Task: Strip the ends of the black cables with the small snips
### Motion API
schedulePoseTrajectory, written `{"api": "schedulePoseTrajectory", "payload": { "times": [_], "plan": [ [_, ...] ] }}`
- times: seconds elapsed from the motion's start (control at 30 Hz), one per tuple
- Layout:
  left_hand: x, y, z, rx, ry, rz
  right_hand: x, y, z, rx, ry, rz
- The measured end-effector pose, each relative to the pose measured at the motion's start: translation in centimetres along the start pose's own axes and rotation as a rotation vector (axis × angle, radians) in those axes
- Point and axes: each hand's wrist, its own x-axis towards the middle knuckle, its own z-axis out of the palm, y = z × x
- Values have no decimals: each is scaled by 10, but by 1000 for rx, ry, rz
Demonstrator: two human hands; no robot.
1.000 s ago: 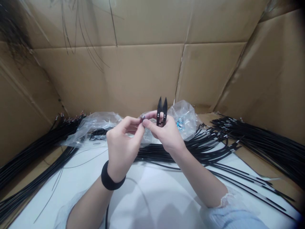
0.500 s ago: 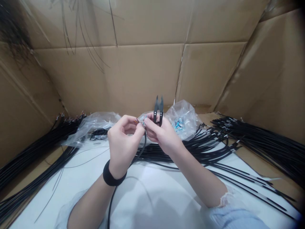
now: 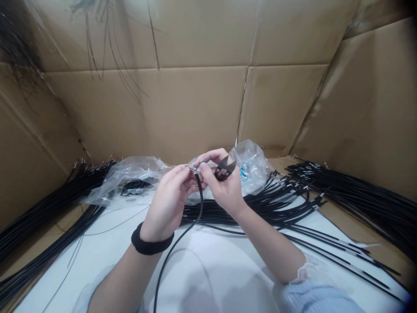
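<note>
Level with the plastic bags, my left hand [image 3: 172, 198] is closed in a pinch at the end of a black cable [image 3: 201, 198], where thin orange and brown wires [image 3: 191, 170] stick out. The cable bends down from there toward the near edge. My right hand [image 3: 226, 189] meets it from the right, thumb and forefinger pinched at a blue wire by the cable end. Tucked in that same hand is a pair of dark thread snips [image 3: 223, 171], blades spread and tilted up to the right. Fingers partly hide the wire tips.
Behind my right hand stands a clear bag [image 3: 256, 152] with small blue-and-white pieces [image 3: 243, 172]. Another clear bag [image 3: 137, 165] lies left. Black cable bundles lie left [image 3: 55, 208], middle [image 3: 267, 204] and right [image 3: 365, 204] on the white table [image 3: 228, 269]. Cardboard walls [image 3: 195, 108] enclose it.
My left hand has turned, its fingers now pointing up to the right, and the cable shows more below it. The snips have tipped from upright toward the right in my right hand.
</note>
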Motion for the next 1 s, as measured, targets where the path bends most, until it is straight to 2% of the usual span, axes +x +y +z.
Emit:
{"api": "schedulePoseTrajectory", "payload": {
  "times": [0.1, 0.17, 0.27, 0.4, 0.47, 0.53, 0.63, 0.73, 0.87, 0.93, 1.0],
  "plan": [
    [-1, 2, -1, -82, -70, -81, -1, 3, -1, 69, -103, 9],
    [0, -2, -1, -112, -65, -78, -1, 7, -3, 77, -137, -15],
    [1, -16, 4, -52, 14, 34, 2, 10, -6, -4, -79, -89],
    [-2, -35, 14, 303, 96, 234, 7, 12, -9, -179, 80, -168],
    [-2, -38, 16, 443, 178, 333, 7, 12, -9, -237, 120, -185],
    [-2, -35, 14, 501, 222, 377, 7, 12, -9, -276, 138, -207],
    [-2, -25, 10, 441, 157, 298, 6, 13, -11, -335, 122, -317],
    [-1, -13, 5, 285, 20, 121, 7, 18, -15, -406, 29, -430],
    [4, -3, -7, 92, -148, -155, 7, 27, -20, -418, -32, -384],
    [7, -3, -12, 174, -132, -143, 8, 30, -22, -472, -66, -342],
    [10, -6, -17, 443, -12, 48, 7, 31, -23, -570, -102, -310]
  ]
}}
